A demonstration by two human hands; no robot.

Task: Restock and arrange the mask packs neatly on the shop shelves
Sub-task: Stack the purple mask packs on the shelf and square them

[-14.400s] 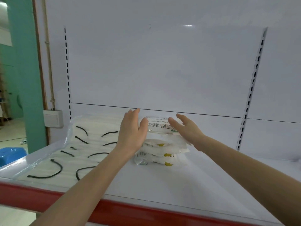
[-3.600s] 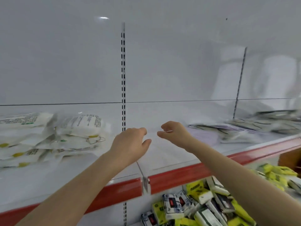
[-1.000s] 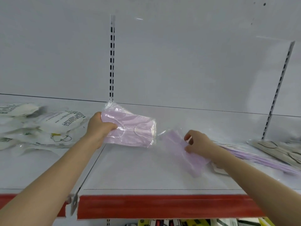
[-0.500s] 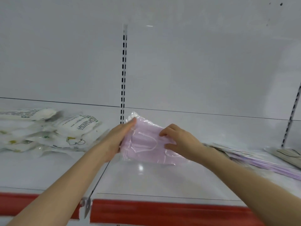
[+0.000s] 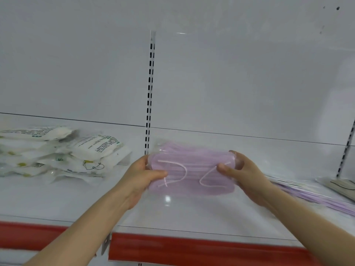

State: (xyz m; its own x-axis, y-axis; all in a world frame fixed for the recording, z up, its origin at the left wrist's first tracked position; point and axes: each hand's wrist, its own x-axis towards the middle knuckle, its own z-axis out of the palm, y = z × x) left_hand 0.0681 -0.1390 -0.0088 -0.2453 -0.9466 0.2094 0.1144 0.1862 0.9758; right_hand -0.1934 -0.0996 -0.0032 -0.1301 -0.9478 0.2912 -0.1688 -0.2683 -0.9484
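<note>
Head view: only view given.
Pack: a clear-wrapped bundle of purple mask packs [image 5: 192, 171] sits between both hands, at or just above the white shelf [image 5: 172, 212]; contact with the shelf cannot be told.
Long axis: runs left to right, parallel to the red shelf edge [image 5: 192, 250].
Left hand [image 5: 142, 175]: closed on the bundle's left end, thumb on top.
Right hand [image 5: 244, 173]: closed on its right end, thumb on top.
Nearer hand: neither; both hold equally.
Neighbours: white mask packs [image 5: 76, 156] lie near on the left, flat purple packs [image 5: 317, 194] on the right.
Next move, likely: set the bundle down square in the gap.
</note>
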